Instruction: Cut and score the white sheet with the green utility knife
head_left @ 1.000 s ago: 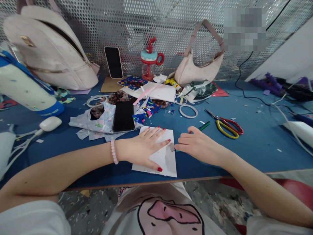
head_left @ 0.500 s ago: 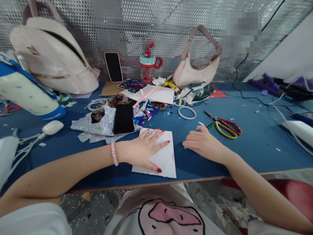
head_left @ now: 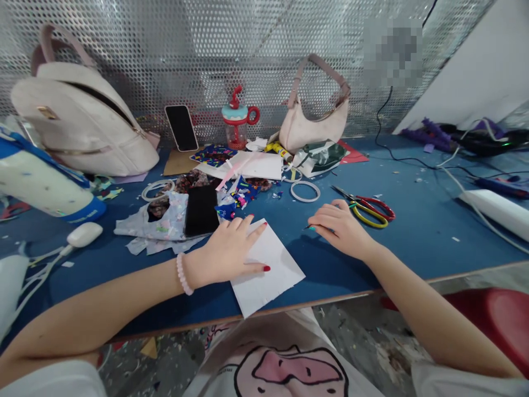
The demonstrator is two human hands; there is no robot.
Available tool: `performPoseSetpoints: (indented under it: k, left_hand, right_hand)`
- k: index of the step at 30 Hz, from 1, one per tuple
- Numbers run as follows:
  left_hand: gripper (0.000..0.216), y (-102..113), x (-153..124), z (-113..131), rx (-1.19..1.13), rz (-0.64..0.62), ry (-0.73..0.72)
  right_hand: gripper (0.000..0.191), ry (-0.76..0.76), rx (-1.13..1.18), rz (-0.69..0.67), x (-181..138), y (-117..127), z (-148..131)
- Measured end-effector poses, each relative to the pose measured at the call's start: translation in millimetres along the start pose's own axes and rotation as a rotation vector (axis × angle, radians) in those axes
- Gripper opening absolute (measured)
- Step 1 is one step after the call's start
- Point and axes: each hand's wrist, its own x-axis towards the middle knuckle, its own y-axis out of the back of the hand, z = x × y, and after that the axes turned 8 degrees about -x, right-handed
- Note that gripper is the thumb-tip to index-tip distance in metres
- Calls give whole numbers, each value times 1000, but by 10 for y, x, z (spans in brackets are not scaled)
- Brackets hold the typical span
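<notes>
My left hand (head_left: 227, 248), with a pink bead bracelet on the wrist, lies over the upper left part of a white sheet of paper or card (head_left: 273, 267). Its fingers are apart, and the thumb and index finger rest on the sheet. The sheet is turned at an angle near the table's front edge. To the right of it, my right hand (head_left: 341, 229) is closed around a thin green pen-like tool (head_left: 313, 228). Its dark, narrow tip points left, clear of the sheet, and most of the tool is hidden by my fingers.
Scissors (head_left: 367, 212) with red and yellow handles lie just beyond my right hand. A black phone (head_left: 201, 210) rests on patterned fabric (head_left: 136, 223). A white ring (head_left: 305, 191), a cup (head_left: 235, 124), a handbag (head_left: 316, 124), a backpack (head_left: 78, 124) and a tumbler (head_left: 45, 179) stand around.
The white sheet has turned, one corner now pointing toward me. My left hand has shifted slightly left with its fingers more bent. My right hand still grips the green tool, its tip now showing more.
</notes>
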Motion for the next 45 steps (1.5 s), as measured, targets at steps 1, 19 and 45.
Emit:
performPoseSetpoints:
  k: [1,19,45]
  left_hand:
    - [88,4,11,-18,-22,16,9]
    - [98,52,147,-288,-573,795,-48]
    - [37,-147,235,-323,-747,876,-69]
  right_hand:
    - [23,0,3,-8,2,4,0]
    - [19,-373,120,280,-33,4,41]
    - [15,-351,90,262,-41,-12,30]
